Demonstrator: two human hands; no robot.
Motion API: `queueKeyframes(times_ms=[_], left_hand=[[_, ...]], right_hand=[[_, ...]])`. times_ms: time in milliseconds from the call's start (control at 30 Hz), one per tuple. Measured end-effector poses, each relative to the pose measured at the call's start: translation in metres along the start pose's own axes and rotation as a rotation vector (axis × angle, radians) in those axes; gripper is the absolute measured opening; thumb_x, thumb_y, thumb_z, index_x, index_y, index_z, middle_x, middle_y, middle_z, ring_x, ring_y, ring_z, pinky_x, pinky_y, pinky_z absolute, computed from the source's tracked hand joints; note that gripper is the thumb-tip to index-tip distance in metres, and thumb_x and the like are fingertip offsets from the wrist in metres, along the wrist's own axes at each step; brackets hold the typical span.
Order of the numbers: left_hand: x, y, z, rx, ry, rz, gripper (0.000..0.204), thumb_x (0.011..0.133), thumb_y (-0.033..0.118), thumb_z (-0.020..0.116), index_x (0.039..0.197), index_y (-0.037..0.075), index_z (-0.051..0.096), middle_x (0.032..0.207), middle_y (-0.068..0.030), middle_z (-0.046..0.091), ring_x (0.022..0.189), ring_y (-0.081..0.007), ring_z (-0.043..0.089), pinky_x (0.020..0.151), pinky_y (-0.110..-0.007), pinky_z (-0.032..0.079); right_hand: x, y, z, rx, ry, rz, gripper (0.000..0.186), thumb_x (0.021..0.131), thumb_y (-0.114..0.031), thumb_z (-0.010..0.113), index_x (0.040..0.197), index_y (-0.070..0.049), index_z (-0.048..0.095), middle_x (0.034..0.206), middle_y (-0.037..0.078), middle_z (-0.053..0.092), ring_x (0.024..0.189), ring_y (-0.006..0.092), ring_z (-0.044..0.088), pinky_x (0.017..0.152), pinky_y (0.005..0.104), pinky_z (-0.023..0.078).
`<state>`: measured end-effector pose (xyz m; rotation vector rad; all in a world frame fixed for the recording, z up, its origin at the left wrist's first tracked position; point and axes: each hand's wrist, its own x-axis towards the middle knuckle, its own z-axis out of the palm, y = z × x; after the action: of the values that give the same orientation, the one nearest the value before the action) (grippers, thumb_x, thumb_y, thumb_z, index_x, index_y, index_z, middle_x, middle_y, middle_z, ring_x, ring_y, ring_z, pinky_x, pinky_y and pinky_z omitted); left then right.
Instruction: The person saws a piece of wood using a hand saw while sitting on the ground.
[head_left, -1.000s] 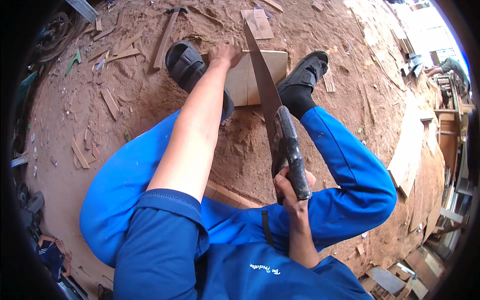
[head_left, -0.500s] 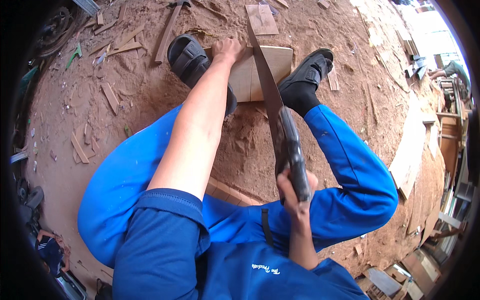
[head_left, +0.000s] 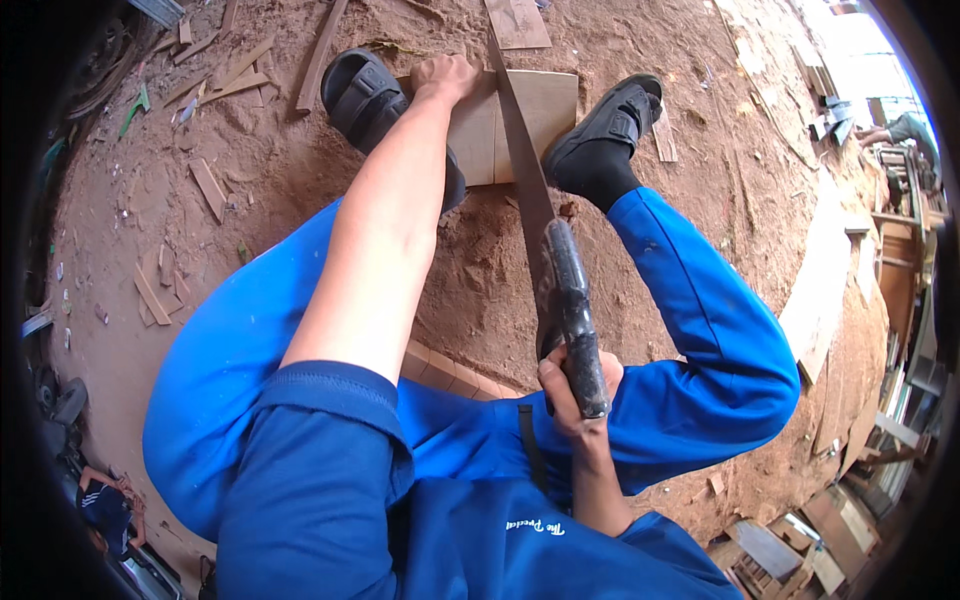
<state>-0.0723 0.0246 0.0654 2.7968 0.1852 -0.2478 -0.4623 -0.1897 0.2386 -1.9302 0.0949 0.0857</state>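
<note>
My left hand (head_left: 445, 78) is curled over the far edge of a pale wooden board (head_left: 543, 128), gripping it between my two black sandals (head_left: 365, 95). My right hand (head_left: 575, 385), low at centre right, is wrapped round the dark handle of a handsaw (head_left: 525, 150). The long blade runs away from me across the board, just right of my left hand, its far end reaching a loose wooden piece (head_left: 515, 20). I cannot tell how deep the teeth sit in the board.
Sandy ground (head_left: 470, 290) holds scattered offcuts (head_left: 205, 188). Stacked planks and wooden items (head_left: 890, 240) line the right side, where another person (head_left: 905, 135) is partly visible. At lower left are another person (head_left: 108, 510) and dark wheels (head_left: 65, 400).
The saw and my right hand have drawn back toward me relative to the board. The whole view has shifted slightly, with the ground appearing higher. My left hand stays on the board.
</note>
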Motion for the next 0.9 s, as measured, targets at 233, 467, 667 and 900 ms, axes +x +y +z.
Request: queueKeyframes(times_ms=[233, 467, 667, 900], left_hand=[[0.014, -0.009, 0.011, 0.036, -0.052, 0.039, 0.061, 0.098, 0.053, 0.036, 0.125, 0.012, 0.072, 0.131, -0.0164, 0.068, 0.122, -0.0348, 0.065, 0.102, -0.049, 0.049], [0.013, -0.006, 0.003, 0.053, -0.045, -0.043, 0.065, 0.099, 0.056, 0.034, 0.126, 0.011, 0.072, 0.134, -0.0170, 0.066, 0.127, -0.0342, 0.062, 0.104, -0.049, 0.048], [0.036, -0.042, 0.021, 0.141, -0.050, 0.147, 0.060, 0.099, 0.053, 0.039, 0.126, 0.011, 0.071, 0.134, -0.0200, 0.065, 0.125, -0.0369, 0.063, 0.105, -0.049, 0.048], [0.023, -0.020, -0.011, 0.083, -0.065, 0.044, 0.066, 0.098, 0.058, 0.037, 0.120, 0.006, 0.073, 0.127, -0.0260, 0.066, 0.123, -0.0429, 0.062, 0.103, -0.051, 0.049]], right_hand=[[0.002, 0.017, 0.027, -0.012, 0.027, -0.098, 0.013, 0.077, -0.001, 0.070, 0.072, -0.005, 0.058, 0.055, 0.004, 0.053, 0.045, 0.0157, 0.056, 0.048, 0.0308, 0.044], [-0.026, 0.005, -0.004, -0.075, -0.008, -0.111, 0.013, 0.076, 0.000, 0.071, 0.073, -0.004, 0.060, 0.057, 0.007, 0.055, 0.048, 0.0179, 0.060, 0.048, 0.0323, 0.045], [0.044, 0.017, 0.027, 0.072, 0.009, -0.055, 0.015, 0.078, -0.005, 0.070, 0.070, -0.001, 0.058, 0.056, 0.007, 0.053, 0.046, 0.0147, 0.054, 0.049, 0.0311, 0.044], [0.018, 0.000, 0.010, 0.102, -0.021, -0.078, 0.008, 0.076, -0.004, 0.069, 0.076, 0.000, 0.062, 0.057, 0.009, 0.056, 0.049, 0.0168, 0.061, 0.052, 0.0315, 0.049]])
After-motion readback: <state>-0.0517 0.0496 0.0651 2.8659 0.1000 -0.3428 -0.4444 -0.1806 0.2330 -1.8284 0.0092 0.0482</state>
